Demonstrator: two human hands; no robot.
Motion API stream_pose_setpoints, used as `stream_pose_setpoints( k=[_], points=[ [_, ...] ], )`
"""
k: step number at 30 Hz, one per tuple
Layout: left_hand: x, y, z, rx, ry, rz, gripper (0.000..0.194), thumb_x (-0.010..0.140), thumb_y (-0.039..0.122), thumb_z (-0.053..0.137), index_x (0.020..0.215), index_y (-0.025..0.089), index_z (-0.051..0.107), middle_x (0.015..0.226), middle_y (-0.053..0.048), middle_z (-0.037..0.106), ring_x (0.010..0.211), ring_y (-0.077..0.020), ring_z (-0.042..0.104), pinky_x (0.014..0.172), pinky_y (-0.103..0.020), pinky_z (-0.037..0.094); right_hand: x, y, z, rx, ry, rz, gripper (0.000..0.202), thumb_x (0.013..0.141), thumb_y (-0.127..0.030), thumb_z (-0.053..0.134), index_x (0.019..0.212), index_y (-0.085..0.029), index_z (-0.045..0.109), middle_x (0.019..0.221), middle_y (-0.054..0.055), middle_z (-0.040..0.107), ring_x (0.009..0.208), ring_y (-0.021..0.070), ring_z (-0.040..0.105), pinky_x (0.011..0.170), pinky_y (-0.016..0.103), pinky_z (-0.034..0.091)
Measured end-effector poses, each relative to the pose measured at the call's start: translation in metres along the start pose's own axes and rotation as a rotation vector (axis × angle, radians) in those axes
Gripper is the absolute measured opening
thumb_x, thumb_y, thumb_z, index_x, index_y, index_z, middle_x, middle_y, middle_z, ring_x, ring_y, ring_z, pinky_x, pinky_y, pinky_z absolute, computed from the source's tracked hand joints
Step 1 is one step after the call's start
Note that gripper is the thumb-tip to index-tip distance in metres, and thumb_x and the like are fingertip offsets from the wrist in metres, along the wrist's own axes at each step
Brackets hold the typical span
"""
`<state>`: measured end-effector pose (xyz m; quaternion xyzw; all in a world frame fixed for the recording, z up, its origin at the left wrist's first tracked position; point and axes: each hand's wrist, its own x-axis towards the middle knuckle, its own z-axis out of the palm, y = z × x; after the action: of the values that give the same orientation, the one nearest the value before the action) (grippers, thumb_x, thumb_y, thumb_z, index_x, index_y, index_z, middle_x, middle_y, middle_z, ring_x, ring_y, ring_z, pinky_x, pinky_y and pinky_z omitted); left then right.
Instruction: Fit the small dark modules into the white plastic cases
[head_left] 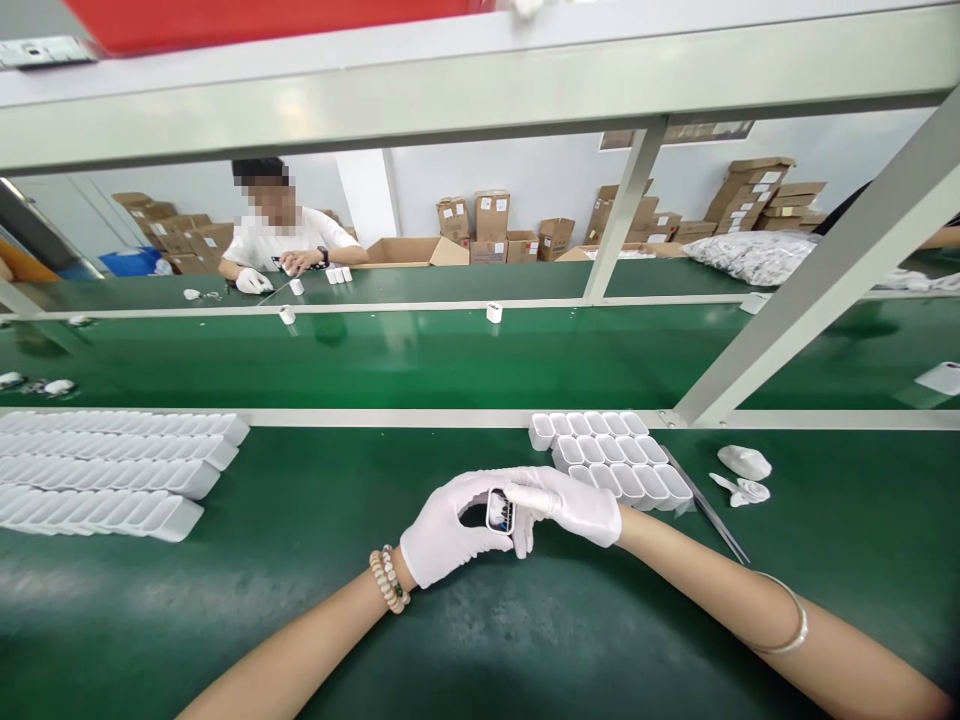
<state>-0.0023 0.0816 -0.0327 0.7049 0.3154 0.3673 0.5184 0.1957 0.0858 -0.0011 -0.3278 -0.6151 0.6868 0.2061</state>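
Note:
A small white plastic housing (500,511) is held between my two gloved hands above the green bench, its open end facing me. Dark and white parts, perhaps wiring, show inside, too small to make out. My left hand (444,530), in a white glove, curls around it from the left, closed on its side. From the right, my right hand (576,506), also gloved, grips the same housing, with its thumb lying by the opening. Some fingertips are hidden behind the piece. Open white cases (630,483) stand in rows just beyond my right hand.
Many more white cases (112,475) fill the bench's left. Long metal tweezers (709,510) and crumpled white pieces (744,462) lie right. Beyond a rail, one white case (493,312) rests on a green belt (420,365). A slanted post (817,270) rises right; a co-worker (289,235) sits opposite.

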Motion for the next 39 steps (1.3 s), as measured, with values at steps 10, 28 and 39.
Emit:
stream_pose_setpoints(
  k=[10,28,39],
  points=[
    [0.002,0.010,0.003,0.158,-0.050,0.027,0.048,0.063,0.012,0.083,0.107,0.027,0.070,0.116,-0.004,0.070,0.109,-0.0257,0.063,0.103,-0.042,0.046,0.006,0.009,0.006,-0.096,0.081,0.035,0.042,0.086,-0.038,0.063,0.121,-0.016,0.062,0.078,0.001,0.070,0.058,0.0144,0.068,0.057,0.026,0.055],
    [0.002,-0.006,0.004,-0.237,0.014,-0.139,0.052,0.066,0.027,0.084,0.114,0.021,0.066,0.112,-0.007,0.066,0.102,-0.0238,0.065,0.092,-0.041,0.053,-0.003,-0.002,0.001,-0.354,0.330,0.050,0.062,0.091,-0.061,0.046,0.128,-0.013,0.060,0.091,0.008,0.071,0.065,0.0167,0.066,0.061,0.031,0.054],
    [0.008,-0.009,0.008,-0.226,0.090,-0.139,0.048,0.059,0.024,0.089,0.102,0.018,0.067,0.107,-0.007,0.067,0.103,-0.0248,0.066,0.096,-0.043,0.053,-0.008,0.013,0.013,-0.733,0.504,-0.124,0.068,0.077,-0.050,0.072,0.137,-0.024,0.053,0.110,0.011,0.065,0.096,0.0294,0.066,0.083,0.045,0.055]
  ],
)
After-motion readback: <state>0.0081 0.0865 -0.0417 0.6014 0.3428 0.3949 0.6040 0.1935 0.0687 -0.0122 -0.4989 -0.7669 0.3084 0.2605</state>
